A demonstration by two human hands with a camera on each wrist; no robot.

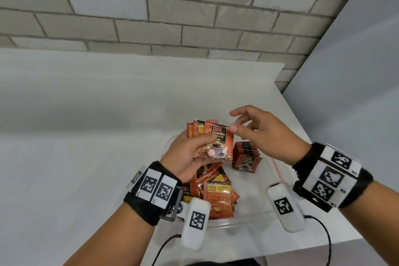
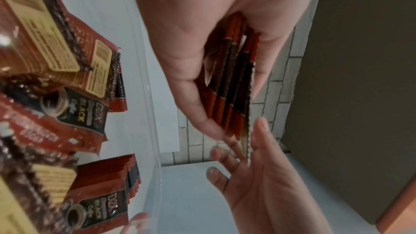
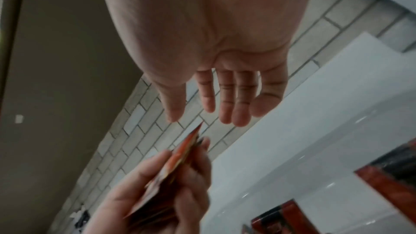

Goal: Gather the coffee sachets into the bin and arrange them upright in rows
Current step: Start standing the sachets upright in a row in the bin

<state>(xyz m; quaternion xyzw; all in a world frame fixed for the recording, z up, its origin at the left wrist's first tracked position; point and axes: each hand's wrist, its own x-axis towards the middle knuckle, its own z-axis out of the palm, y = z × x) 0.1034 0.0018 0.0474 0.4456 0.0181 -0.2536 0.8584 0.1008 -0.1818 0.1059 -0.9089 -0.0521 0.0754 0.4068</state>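
Note:
My left hand (image 1: pixel 190 153) grips a stack of red and black coffee sachets (image 1: pixel 213 142) above the clear plastic bin (image 1: pixel 237 220); the left wrist view shows the stack's edges (image 2: pixel 231 81) between thumb and fingers. My right hand (image 1: pixel 257 129) hovers just right of the stack, fingers spread and loosely bent, holding nothing; its thumb tip is at the stack's top right corner. In the bin, a short row of sachets (image 1: pixel 247 157) stands upright at the far right, and a loose pile (image 1: pixel 216 190) lies at the near left.
The bin sits on a white counter (image 1: pixel 86 136) near its right edge (image 1: pixel 302 136). A grey brick wall (image 1: pixel 151 17) runs behind. A pale panel (image 1: pixel 356 71) stands to the right. Black cables (image 1: pixel 323 233) hang from both wrist cameras at the counter's front.

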